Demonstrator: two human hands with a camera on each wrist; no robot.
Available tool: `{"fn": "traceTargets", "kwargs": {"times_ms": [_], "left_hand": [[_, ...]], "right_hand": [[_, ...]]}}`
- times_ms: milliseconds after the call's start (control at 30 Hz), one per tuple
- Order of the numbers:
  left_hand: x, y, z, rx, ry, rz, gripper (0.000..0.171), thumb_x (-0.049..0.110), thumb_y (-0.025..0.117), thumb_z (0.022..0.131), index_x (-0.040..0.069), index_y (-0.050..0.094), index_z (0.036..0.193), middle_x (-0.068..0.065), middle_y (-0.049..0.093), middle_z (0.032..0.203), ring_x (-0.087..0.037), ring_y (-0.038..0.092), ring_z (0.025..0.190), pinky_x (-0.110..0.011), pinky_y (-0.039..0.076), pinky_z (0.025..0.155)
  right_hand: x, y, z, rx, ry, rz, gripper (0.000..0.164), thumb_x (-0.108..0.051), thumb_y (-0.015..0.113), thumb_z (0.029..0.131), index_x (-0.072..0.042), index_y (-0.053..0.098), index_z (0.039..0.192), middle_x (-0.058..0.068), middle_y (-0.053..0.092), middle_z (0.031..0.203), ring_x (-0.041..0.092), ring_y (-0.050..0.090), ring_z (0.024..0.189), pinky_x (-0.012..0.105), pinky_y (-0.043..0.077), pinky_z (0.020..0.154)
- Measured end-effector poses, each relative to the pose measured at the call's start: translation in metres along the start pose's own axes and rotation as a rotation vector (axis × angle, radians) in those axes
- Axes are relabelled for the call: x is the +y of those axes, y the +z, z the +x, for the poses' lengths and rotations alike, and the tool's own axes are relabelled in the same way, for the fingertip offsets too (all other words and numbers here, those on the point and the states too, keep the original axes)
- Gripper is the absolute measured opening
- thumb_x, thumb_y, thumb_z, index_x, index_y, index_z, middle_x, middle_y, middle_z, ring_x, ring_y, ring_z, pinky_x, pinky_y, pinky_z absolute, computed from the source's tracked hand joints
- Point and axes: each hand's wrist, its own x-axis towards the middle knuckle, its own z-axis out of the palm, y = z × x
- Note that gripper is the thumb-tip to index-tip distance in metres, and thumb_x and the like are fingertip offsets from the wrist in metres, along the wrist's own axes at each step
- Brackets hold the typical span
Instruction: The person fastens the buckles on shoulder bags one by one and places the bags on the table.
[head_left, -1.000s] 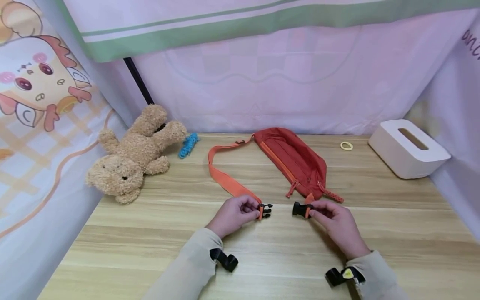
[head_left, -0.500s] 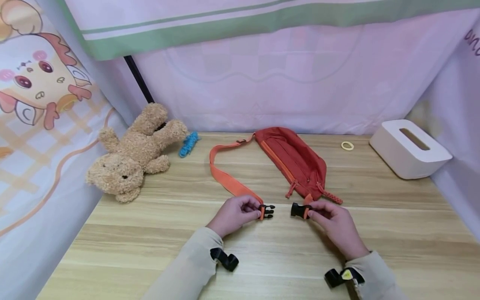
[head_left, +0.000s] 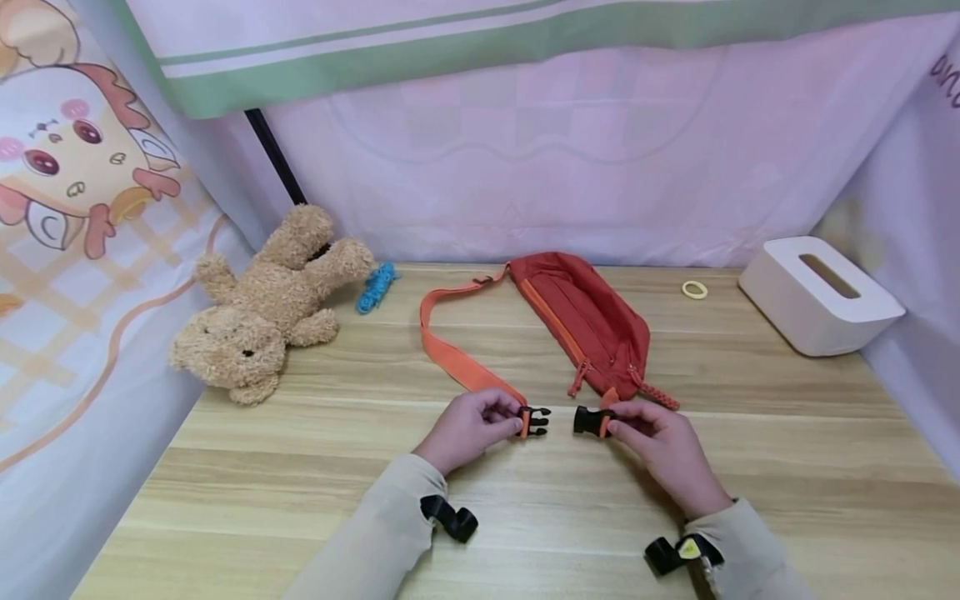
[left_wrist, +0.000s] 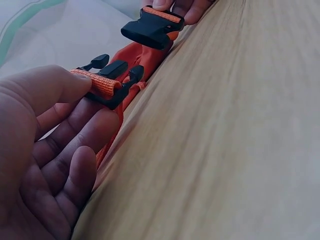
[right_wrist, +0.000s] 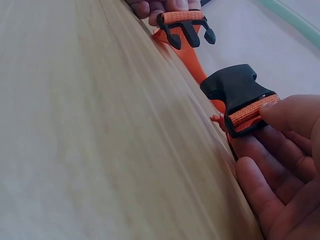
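Note:
A red waist bag [head_left: 581, 321] lies on the wooden table with its orange strap [head_left: 453, 354] looped out to the left. Between thumb and fingers, my left hand [head_left: 472, 429] pinches the strap end at the pronged black buckle half [head_left: 535, 421]. My right hand [head_left: 667, 446] pinches the socket half [head_left: 588, 420] by its orange webbing. The two halves face each other, a small gap apart. In the left wrist view the three prongs [left_wrist: 112, 69] point toward the socket half [left_wrist: 152, 27]. The right wrist view shows the socket [right_wrist: 237, 90] held at its webbing end.
A tan teddy bear [head_left: 277, 296] lies on the left, with a bundle of blue cord [head_left: 376, 287] beside its foot. Behind the bag to the right are a pale yellow ring [head_left: 694, 290] and a white tissue box [head_left: 821, 296]. Printed curtains enclose the back and sides.
My right hand has moved left with the socket half, narrowing the gap between the buckle halves. The bag's near end has shifted slightly left, while my left hand has barely moved.

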Motion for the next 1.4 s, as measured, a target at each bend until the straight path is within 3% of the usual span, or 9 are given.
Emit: {"fn": "traceTargets", "kwargs": {"times_ms": [867,1133,1400], "left_hand": [[0.005,0.0,0.0,-0.007,0.007,0.051,0.009,0.022,0.072,0.095,0.019,0.072,0.103,0.007,0.068,0.093,-0.012,0.063,0.083,-0.027,0.054,0.068],[0.008,-0.001,-0.001,-0.012,-0.026,0.015,0.01,0.021,0.071,0.095,0.018,0.071,0.105,0.005,0.068,0.095,-0.013,0.064,0.081,-0.03,0.056,0.062],[0.007,0.002,0.002,-0.034,-0.003,0.004,0.011,0.02,0.072,0.095,0.017,0.071,0.106,0.004,0.068,0.096,-0.013,0.065,0.081,-0.03,0.056,0.062]], "right_hand": [[-0.01,0.009,-0.002,-0.017,0.011,0.062,0.022,-0.021,0.076,0.092,-0.007,0.073,0.109,0.008,0.073,0.111,0.008,0.063,0.098,0.021,0.054,0.078],[-0.01,0.013,-0.001,-0.024,0.001,0.054,0.019,-0.019,0.076,0.091,-0.009,0.074,0.106,0.007,0.073,0.108,0.012,0.064,0.094,0.023,0.054,0.076],[-0.011,0.015,-0.003,-0.017,-0.004,0.051,0.021,-0.021,0.077,0.091,-0.008,0.074,0.107,0.007,0.072,0.11,0.011,0.063,0.095,0.022,0.053,0.076]]}}
